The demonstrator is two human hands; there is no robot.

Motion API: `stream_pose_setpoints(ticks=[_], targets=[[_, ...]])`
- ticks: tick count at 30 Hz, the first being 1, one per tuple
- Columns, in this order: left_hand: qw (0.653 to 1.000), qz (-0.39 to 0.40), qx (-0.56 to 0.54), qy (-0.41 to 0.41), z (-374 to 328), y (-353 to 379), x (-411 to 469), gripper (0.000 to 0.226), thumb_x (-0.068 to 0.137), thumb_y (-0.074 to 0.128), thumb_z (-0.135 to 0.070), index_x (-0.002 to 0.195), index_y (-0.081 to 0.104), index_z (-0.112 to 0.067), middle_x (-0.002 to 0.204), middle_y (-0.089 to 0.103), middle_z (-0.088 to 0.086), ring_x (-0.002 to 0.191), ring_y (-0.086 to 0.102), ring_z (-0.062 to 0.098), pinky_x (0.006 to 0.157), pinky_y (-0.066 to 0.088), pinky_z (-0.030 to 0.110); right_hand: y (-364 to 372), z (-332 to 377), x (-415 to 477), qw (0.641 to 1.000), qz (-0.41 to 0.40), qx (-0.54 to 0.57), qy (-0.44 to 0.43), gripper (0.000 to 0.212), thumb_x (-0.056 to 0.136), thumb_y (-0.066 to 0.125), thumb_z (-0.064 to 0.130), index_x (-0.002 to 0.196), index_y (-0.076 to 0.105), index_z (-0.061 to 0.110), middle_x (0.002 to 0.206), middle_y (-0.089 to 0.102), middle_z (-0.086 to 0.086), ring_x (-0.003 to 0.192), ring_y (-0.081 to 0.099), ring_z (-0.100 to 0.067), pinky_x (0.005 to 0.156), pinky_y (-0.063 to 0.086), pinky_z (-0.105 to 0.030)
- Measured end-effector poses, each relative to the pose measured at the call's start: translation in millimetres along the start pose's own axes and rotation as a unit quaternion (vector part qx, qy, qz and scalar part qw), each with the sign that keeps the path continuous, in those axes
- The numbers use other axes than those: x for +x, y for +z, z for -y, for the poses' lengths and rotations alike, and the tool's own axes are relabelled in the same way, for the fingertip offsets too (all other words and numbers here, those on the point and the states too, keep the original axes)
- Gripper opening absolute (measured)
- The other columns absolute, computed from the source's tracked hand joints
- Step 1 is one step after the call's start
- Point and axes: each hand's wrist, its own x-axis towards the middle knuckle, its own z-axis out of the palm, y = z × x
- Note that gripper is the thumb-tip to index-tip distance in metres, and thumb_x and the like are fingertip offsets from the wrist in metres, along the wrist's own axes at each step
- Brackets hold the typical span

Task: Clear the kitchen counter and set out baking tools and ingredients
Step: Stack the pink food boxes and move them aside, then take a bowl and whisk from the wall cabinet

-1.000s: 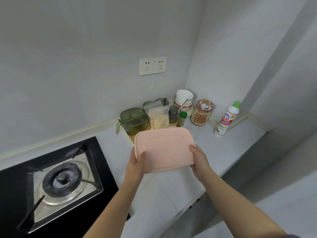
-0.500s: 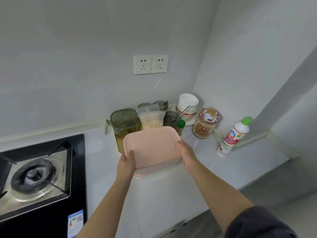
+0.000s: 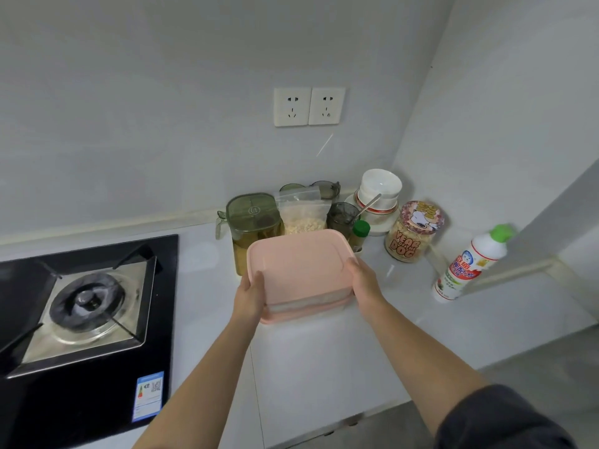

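The pale grey stone worktop (image 3: 324,351) runs from a black glass gas hob with a steel burner pan (image 3: 87,303) on the left into the corner on the right. Near the middle of it, just in front of the corner clutter, is a pink rectangular plastic box with its lid on (image 3: 298,267). Both hands carry it by its short ends: the left hand (image 3: 249,296) and right hand (image 3: 366,280) each have the thumb on the lid and the fingers curled under the side. Whether its base touches the worktop cannot be told.

This looks like the setting-out step, with the box being placed. The next move calls for lowering it flat onto the bare stretch nearer the person and letting go.

Behind it stand a clear jug with a green square lid (image 3: 252,212), a white squeeze bottle with a green cap (image 3: 466,264) well off to the right, a printed jar of flakes (image 3: 415,234), stacked white bowls (image 3: 379,189), a clear zip bag of oats (image 3: 303,215), a dark glass tumbler (image 3: 342,215) and a small green-capped spice bottle (image 3: 360,233). The jug and spice bottle sit just behind the box's far edge; pushing it further back would likely knock them.
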Motion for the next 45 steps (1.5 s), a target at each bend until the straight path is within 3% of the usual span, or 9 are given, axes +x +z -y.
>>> stream_pose_setpoints(ticks=[9,13,16,21,26,30,35,40,45], targets=[[1.000,0.000,0.005,0.001,-0.9,-0.1,-3.0,0.051,0.102,0.029,-0.036,0.148,0.030,-0.014,0.143,0.044,0.013,0.129,0.042,0.034,0.108,0.035,0.044,-4.4,8.6,-6.2,0.995,0.025,-0.093,-0.030,0.038,0.102,0.035,0.029,0.131,0.054,0.013,0.127,0.056,-0.012,0.109,0.050,-0.023,0.093,0.039,-0.032],[1.000,-0.003,0.029,0.005,-10.7,-3.8,-17.7,0.057,0.102,0.032,-0.040,0.151,0.019,-0.013,0.150,0.035,0.014,0.134,0.038,0.035,0.110,0.032,0.044,-10.6,17.9,-15.5,0.985,0.031,-0.160,-0.048,0.050,0.101,0.035,0.041,0.141,0.043,0.012,0.140,0.050,-0.010,0.127,0.046,-0.028,0.105,0.036,-0.039],[0.990,-0.029,0.081,0.113,-24.2,-21.5,-45.8,0.061,0.100,0.039,-0.039,0.150,0.019,-0.011,0.152,0.032,0.011,0.137,0.035,0.031,0.108,0.032,0.041,-16.1,35.1,-45.5,0.979,-0.001,-0.172,-0.107,0.056,0.099,0.038,0.040,0.149,0.031,0.015,0.151,0.040,-0.006,0.137,0.038,-0.025,0.112,0.029,-0.039],[0.952,-0.021,0.168,0.253,-64.6,-45.3,-104.0,0.047,0.097,0.043,-0.026,0.141,0.038,-0.010,0.142,0.041,0.010,0.127,0.044,0.026,0.103,0.036,0.034,-30.4,81.2,-109.7,0.962,-0.008,-0.184,-0.201,0.050,0.101,0.038,0.034,0.147,0.035,0.015,0.150,0.041,-0.006,0.137,0.039,-0.022,0.110,0.028,-0.033],[0.887,-0.025,0.218,0.406,-137.9,-67.0,-185.6,0.043,0.098,0.043,-0.028,0.139,0.040,-0.016,0.140,0.039,0.000,0.100,0.058,0.018,0.090,0.041,0.030,-42.5,157.8,-188.0,0.931,-0.050,-0.149,-0.330,0.043,0.102,0.039,0.028,0.143,0.042,0.014,0.144,0.049,-0.004,0.132,0.045,-0.020,0.105,0.032,-0.028],[0.819,-0.067,0.249,0.513,-204.0,-87.7,-238.0,0.041,0.097,0.045,-0.025,0.137,0.042,-0.014,0.140,0.042,0.001,0.127,0.043,0.019,0.102,0.033,0.029,-52.4,231.4,-238.5,0.887,-0.086,-0.116,-0.438,0.039,0.102,0.041,0.022,0.139,0.046,0.012,0.141,0.051,-0.004,0.131,0.046,-0.017,0.109,0.033,-0.029],[0.729,-0.132,0.238,0.628,-301.1,-102.1,-296.8,0.036,0.096,0.047,-0.024,0.131,0.048,-0.017,0.134,0.045,-0.004,0.128,0.040,0.013,0.100,0.037,0.029,-73.8,338.3,-283.7,0.812,-0.154,-0.075,-0.558,0.034,0.099,0.044,0.015,0.131,0.053,0.012,0.133,0.058,-0.004,0.125,0.052,-0.019,0.107,0.039,-0.032],[0.642,-0.196,0.259,0.694,-392.4,-94.3,-333.5,0.035,0.095,0.046,-0.023,0.129,0.048,-0.019,0.133,0.045,-0.005,0.123,0.043,0.015,0.092,0.044,0.033,-104.4,426.5,-300.7,0.772,-0.193,-0.093,-0.599,0.037,0.098,0.044,0.012,0.135,0.050,0.009,0.138,0.054,-0.008,0.129,0.047,-0.022,0.104,0.033,-0.026],[0.582,-0.264,0.302,0.707,-478.4,-74.5,-341.7,0.038,0.096,0.041,-0.022,0.135,0.042,-0.019,0.137,0.041,-0.004,0.120,0.043,0.017,0.086,0.044,0.033,-139.3,501.1,-296.4,0.755,-0.217,-0.165,-0.597,0.048,0.099,0.035,0.012,0.147,0.034,0.011,0.155,0.033,-0.004,0.143,0.029,-0.020,0.114,0.022,-0.028]])
